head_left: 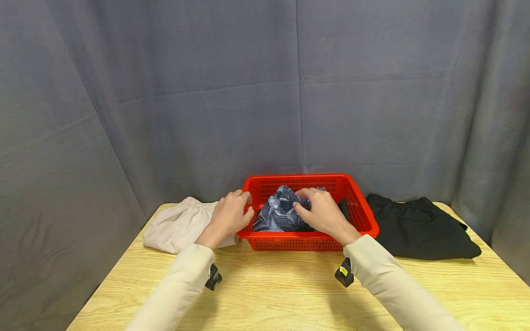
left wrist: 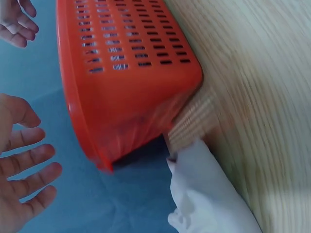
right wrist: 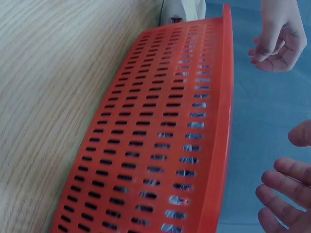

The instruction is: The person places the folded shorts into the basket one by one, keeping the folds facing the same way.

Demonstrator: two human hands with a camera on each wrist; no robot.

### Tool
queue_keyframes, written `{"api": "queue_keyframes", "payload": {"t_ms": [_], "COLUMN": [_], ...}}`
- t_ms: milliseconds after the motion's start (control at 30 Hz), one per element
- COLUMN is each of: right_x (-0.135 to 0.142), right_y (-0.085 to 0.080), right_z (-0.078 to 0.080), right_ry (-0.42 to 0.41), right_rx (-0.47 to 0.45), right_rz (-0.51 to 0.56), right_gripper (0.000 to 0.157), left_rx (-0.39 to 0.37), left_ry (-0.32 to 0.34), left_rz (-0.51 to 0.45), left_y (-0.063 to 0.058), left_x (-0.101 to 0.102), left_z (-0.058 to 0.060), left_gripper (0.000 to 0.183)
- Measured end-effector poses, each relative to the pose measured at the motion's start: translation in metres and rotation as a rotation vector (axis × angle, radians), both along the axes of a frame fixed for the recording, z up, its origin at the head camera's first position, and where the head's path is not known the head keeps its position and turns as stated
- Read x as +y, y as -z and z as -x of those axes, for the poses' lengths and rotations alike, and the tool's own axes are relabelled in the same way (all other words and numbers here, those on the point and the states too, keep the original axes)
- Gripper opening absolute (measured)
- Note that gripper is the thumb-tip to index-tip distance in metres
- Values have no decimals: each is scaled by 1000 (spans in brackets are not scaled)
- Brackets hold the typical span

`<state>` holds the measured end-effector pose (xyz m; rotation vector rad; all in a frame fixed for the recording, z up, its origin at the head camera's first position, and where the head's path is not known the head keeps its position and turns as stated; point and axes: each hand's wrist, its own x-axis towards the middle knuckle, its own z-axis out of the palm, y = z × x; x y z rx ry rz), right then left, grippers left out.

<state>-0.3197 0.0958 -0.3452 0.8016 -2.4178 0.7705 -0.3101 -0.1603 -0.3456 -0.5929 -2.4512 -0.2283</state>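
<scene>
A red plastic basket (head_left: 298, 241) with slotted walls stands on the table and holds a crumpled dark grey patterned garment (head_left: 275, 218). My left hand (head_left: 230, 214) hovers by the basket's left rim; the left wrist view shows its fingers (left wrist: 31, 158) spread and holding nothing. Above the patterned garment is my right hand (head_left: 323, 212), its fingers (right wrist: 284, 187) loosely bent and, in the right wrist view, apart from the basket wall. Something black lies in the basket's right end, partly hidden by the right hand.
Left of the basket lies a folded cream garment (head_left: 178, 225) with a gathered waistband. Black shorts (head_left: 418, 230) lie flat on the right. Behind the wooden table (head_left: 273, 294) hangs a grey curtain (head_left: 232, 115). A small black camera sits at each wrist.
</scene>
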Motion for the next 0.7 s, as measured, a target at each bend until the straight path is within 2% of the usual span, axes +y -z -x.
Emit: {"api": "queue_keyframes", "payload": {"t_ms": [200,367,567,700], "right_x": [-12,-23,-36,-46], "right_y": [-1,-1,0,3], "right_z": [-3,-6,-10,-11], "right_ry": [-71,-126,-196,-222], "right_rx": [6,11,-13,5], "right_rz": [39,50,68,63], "right_gripper": [30,31,31,34], "left_rx": [42,28,10,21], "left_ry": [-14,-38,-83,-89], "left_rz": [-32,-84,-146,-177], "left_y": [2,7,19,31], "left_x": [-18,-32,-46,-56], "left_z": [-6,-11,-15,-17], "left_gripper": [7,8,10,10]}}
